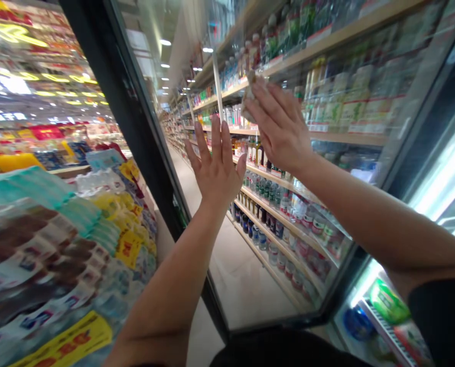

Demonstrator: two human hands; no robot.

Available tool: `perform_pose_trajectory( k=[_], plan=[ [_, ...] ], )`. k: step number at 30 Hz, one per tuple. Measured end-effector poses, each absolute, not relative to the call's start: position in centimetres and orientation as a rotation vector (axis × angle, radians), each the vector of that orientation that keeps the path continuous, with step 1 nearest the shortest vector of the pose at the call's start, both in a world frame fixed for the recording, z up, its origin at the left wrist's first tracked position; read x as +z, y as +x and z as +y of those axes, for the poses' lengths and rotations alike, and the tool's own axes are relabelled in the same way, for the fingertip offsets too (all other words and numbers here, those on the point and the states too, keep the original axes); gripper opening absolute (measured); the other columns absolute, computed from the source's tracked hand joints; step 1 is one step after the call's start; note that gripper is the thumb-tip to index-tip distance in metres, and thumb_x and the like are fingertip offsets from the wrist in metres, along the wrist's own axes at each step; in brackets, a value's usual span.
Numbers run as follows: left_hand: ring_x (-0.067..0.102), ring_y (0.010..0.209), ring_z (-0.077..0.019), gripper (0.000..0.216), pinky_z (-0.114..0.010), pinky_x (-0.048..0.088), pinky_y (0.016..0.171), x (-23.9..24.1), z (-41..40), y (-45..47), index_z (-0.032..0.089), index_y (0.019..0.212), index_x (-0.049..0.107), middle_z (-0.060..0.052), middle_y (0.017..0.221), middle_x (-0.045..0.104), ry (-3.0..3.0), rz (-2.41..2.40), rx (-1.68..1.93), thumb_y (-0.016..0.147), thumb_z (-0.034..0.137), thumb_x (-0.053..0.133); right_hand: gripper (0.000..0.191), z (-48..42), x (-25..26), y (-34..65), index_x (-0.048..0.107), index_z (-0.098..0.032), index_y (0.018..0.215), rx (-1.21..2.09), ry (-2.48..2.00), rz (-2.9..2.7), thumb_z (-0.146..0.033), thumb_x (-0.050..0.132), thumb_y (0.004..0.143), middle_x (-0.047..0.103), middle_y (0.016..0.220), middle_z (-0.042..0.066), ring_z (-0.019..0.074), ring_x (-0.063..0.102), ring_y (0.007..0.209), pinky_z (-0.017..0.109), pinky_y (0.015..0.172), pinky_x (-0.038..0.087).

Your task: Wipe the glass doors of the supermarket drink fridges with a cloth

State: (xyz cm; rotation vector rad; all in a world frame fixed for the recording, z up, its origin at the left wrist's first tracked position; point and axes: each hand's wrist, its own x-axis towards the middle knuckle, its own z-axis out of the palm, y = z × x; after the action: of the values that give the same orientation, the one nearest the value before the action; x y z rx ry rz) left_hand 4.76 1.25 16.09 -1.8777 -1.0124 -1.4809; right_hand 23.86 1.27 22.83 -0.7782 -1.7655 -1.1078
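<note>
A tall glass cooler door (250, 275) with a black frame (135, 127) stands swung out in front of me. My left hand (216, 165) lies flat against the glass, fingers stretched up and slightly apart, holding nothing. Higher and to the right, my right hand (279, 127) presses a crumpled pale cloth (250, 97) onto the glass, fingers laid over it. Only the cloth's upper left edge shows past the fingers.
Shelves of bottled drinks (284, 204) show in the glass along a long aisle. Stacked shrink-wrapped bottle packs (59, 244) with yellow price tags fill the left. The lit cooler interior (388, 306) with packaged goods lies at the lower right.
</note>
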Motion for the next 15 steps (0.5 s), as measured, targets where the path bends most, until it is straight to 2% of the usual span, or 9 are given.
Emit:
perform_pose_trajectory(
  k=[6, 12, 15],
  plan=[
    [-0.004, 0.155, -0.0248, 0.066, -0.053, -0.012, 0.125, 16.1, 1.2, 4.8, 0.018, 0.159, 0.030, -0.006, 0.165, 0.022, -1.855, -0.995, -1.485, 0.102, 0.052, 0.037, 0.053, 1.6, 24.0, 24.8, 0.041, -0.028, 0.152, -0.975, -0.853, -1.485, -0.029, 0.026, 0.102, 0.031, 0.162, -0.001, 0.0187, 0.024, 0.153, 0.046, 0.130, 0.020],
    [-0.005, 0.155, -0.0239, 0.066, -0.052, -0.011, 0.126, 16.1, 1.1, 4.9, 0.019, 0.159, 0.029, -0.005, 0.166, 0.020, -1.867, -1.010, -1.502, 0.102, 0.049, 0.039, 0.056, 1.1, 23.0, 22.7, 0.035, -0.038, 0.154, -1.012, -0.798, -1.851, -0.028, 0.029, 0.099, 0.037, 0.159, -0.009, 0.0191, 0.026, 0.153, 0.051, 0.129, 0.025],
    [-0.006, 0.155, -0.0245, 0.066, -0.053, -0.011, 0.126, 16.0, 1.2, 4.9, 0.019, 0.159, 0.028, -0.005, 0.166, 0.019, -1.877, -1.013, -1.494, 0.102, 0.049, 0.039, 0.057, 0.9, 24.5, 22.5, 0.040, -0.032, 0.153, -1.029, -0.910, -1.639, -0.023, 0.026, 0.098, 0.034, 0.161, -0.006, 0.0172, 0.026, 0.153, 0.042, 0.131, 0.022]
  ],
)
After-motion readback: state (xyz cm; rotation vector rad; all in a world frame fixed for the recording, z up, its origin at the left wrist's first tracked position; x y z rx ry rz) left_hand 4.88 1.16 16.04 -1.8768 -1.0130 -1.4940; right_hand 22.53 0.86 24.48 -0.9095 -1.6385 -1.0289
